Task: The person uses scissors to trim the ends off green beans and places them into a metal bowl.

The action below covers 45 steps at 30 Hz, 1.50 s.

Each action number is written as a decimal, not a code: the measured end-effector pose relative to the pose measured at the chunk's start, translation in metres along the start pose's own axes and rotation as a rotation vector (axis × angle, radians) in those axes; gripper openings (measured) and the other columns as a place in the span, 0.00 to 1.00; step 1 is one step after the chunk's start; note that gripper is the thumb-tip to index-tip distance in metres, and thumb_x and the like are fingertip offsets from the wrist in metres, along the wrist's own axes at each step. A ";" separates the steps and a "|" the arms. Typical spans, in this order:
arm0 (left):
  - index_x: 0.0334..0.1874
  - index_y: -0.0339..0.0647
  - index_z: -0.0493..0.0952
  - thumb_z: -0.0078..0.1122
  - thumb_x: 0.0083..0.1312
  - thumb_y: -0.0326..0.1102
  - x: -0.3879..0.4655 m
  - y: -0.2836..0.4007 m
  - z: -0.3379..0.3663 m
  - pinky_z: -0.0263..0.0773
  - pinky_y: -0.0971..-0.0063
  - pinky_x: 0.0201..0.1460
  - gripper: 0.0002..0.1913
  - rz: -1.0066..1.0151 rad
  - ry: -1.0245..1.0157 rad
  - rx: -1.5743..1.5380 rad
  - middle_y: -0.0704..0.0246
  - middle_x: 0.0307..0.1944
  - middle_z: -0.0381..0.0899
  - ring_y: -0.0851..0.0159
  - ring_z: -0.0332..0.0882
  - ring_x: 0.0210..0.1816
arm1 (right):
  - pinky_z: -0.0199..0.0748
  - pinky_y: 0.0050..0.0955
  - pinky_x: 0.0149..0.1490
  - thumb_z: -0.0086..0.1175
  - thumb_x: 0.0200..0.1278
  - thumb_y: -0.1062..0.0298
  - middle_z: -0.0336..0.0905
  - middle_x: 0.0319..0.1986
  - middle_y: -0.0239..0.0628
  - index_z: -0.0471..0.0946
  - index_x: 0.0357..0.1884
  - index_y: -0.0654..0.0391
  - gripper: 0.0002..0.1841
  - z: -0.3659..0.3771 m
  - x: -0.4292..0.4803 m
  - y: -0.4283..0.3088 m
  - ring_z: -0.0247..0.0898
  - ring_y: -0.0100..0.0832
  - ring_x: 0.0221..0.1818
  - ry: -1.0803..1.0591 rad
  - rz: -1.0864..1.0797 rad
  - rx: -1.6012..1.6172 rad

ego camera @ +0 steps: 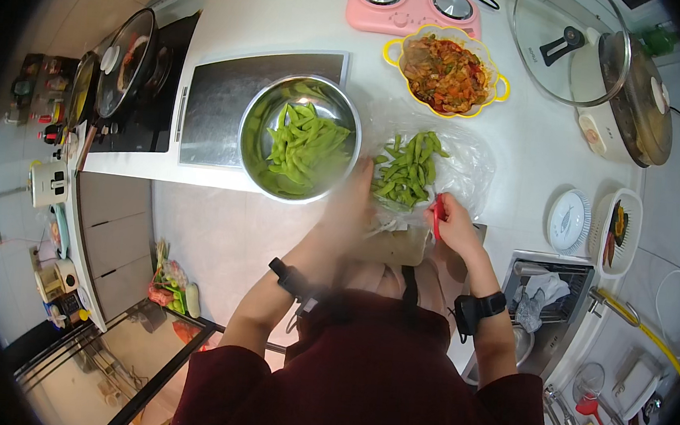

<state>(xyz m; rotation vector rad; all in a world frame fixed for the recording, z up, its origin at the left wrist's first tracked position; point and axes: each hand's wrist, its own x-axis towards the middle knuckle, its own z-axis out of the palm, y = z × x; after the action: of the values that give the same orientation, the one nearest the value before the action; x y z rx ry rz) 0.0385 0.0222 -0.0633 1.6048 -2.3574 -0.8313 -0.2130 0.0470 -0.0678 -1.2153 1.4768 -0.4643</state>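
Motion blur covers my left hand (354, 197), which is between a stainless steel bowl (244, 163) and a heap of green soybean pods (408, 169); its fingers cannot be made out. In my right hand (460, 227) is a red-handled tool (438, 219), probably scissors, at the near right of the heap. The heap lies on a clear plastic bag (472, 163) spread over the white counter. More green pods (304, 144) fill the bottom of the bowl, which overhangs the counter's front edge.
Behind the bag stands a yellow-handled dish (503, 89) of cooked food, near a pink double-plate cooker (412, 23). A glass lid (613, 93) and an electric pot (598, 134) are far right. Right are a ribbed white dish (568, 221) and the sink (577, 315). Left is a cooktop (171, 79).
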 end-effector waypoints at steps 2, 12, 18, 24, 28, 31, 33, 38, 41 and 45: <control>0.70 0.29 0.48 0.73 0.44 0.32 -0.002 -0.003 0.000 0.49 0.60 0.73 0.53 0.031 0.014 -0.022 0.48 0.69 0.52 0.45 0.49 0.71 | 0.70 0.22 0.39 0.61 0.59 0.69 0.75 0.29 0.32 0.70 0.37 0.62 0.12 0.002 0.001 0.002 0.69 0.22 0.32 0.069 -0.024 0.033; 0.45 0.38 0.75 0.67 0.52 0.34 0.003 0.021 -0.001 0.68 0.59 0.51 0.18 0.104 0.181 -0.093 0.59 0.47 0.72 0.47 0.70 0.51 | 0.73 0.32 0.42 0.61 0.55 0.72 0.79 0.34 0.45 0.72 0.43 0.60 0.14 0.030 0.003 -0.031 0.77 0.44 0.37 0.339 -0.187 -0.110; 0.42 0.37 0.76 0.64 0.56 0.32 0.027 0.027 0.012 0.70 0.62 0.42 0.13 -0.009 0.287 -0.202 0.60 0.36 0.76 0.50 0.75 0.40 | 0.74 0.32 0.44 0.58 0.54 0.77 0.81 0.36 0.47 0.73 0.45 0.60 0.14 0.015 0.001 -0.026 0.79 0.44 0.41 0.440 -0.201 -0.094; 0.39 0.39 0.78 0.64 0.55 0.30 0.046 0.031 0.019 0.71 0.61 0.41 0.10 0.157 0.211 -0.271 0.61 0.35 0.78 0.51 0.75 0.39 | 0.74 0.31 0.43 0.58 0.55 0.77 0.80 0.35 0.47 0.73 0.44 0.61 0.13 0.007 0.001 -0.025 0.79 0.42 0.39 0.463 -0.176 -0.097; 0.38 0.39 0.78 0.65 0.54 0.30 0.051 0.037 0.022 0.70 0.62 0.40 0.10 0.273 0.242 -0.309 0.61 0.33 0.77 0.51 0.75 0.38 | 0.73 0.30 0.41 0.57 0.56 0.77 0.80 0.33 0.46 0.72 0.43 0.61 0.12 0.007 0.001 -0.020 0.78 0.41 0.36 0.474 -0.168 -0.094; 0.37 0.39 0.77 0.65 0.53 0.30 0.053 0.043 0.024 0.70 0.62 0.39 0.10 0.257 0.221 -0.316 0.61 0.32 0.75 0.52 0.74 0.37 | 0.73 0.30 0.41 0.57 0.57 0.77 0.79 0.31 0.45 0.72 0.42 0.61 0.11 0.008 0.001 -0.017 0.77 0.39 0.34 0.437 -0.161 -0.039; 0.34 0.38 0.76 0.65 0.53 0.30 0.054 0.049 0.024 0.69 0.62 0.38 0.09 0.260 0.209 -0.355 0.61 0.31 0.74 0.52 0.74 0.36 | 0.73 0.29 0.40 0.58 0.57 0.77 0.78 0.30 0.44 0.72 0.42 0.61 0.11 0.008 0.001 -0.016 0.76 0.36 0.32 0.414 -0.166 0.001; 0.34 0.37 0.71 0.61 0.57 0.28 0.054 0.057 0.010 0.70 0.66 0.39 0.08 0.155 0.170 -0.463 0.60 0.34 0.76 0.53 0.76 0.38 | 0.72 0.24 0.38 0.57 0.56 0.77 0.78 0.28 0.37 0.71 0.39 0.61 0.09 0.001 -0.005 -0.021 0.74 0.26 0.30 0.387 -0.159 0.122; 0.38 0.37 0.68 0.58 0.60 0.27 0.046 0.058 0.001 0.71 0.69 0.42 0.09 0.046 0.046 -0.600 0.59 0.37 0.77 0.54 0.77 0.41 | 0.72 0.23 0.33 0.55 0.56 0.76 0.76 0.27 0.33 0.71 0.37 0.61 0.08 -0.004 -0.008 -0.033 0.73 0.23 0.28 0.354 -0.056 0.267; 0.42 0.37 0.66 0.56 0.60 0.28 0.033 0.060 0.002 0.69 0.63 0.38 0.11 0.170 0.091 -0.711 0.55 0.35 0.76 0.48 0.75 0.38 | 0.74 0.23 0.28 0.53 0.58 0.74 0.74 0.27 0.33 0.70 0.37 0.60 0.07 0.006 -0.009 -0.055 0.74 0.25 0.27 0.279 0.021 0.553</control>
<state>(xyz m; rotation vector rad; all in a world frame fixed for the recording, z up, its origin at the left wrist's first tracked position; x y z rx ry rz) -0.0235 0.0093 -0.0386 1.0988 -1.7874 -1.3203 -0.1855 0.0350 -0.0199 -0.7134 1.4546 -0.9847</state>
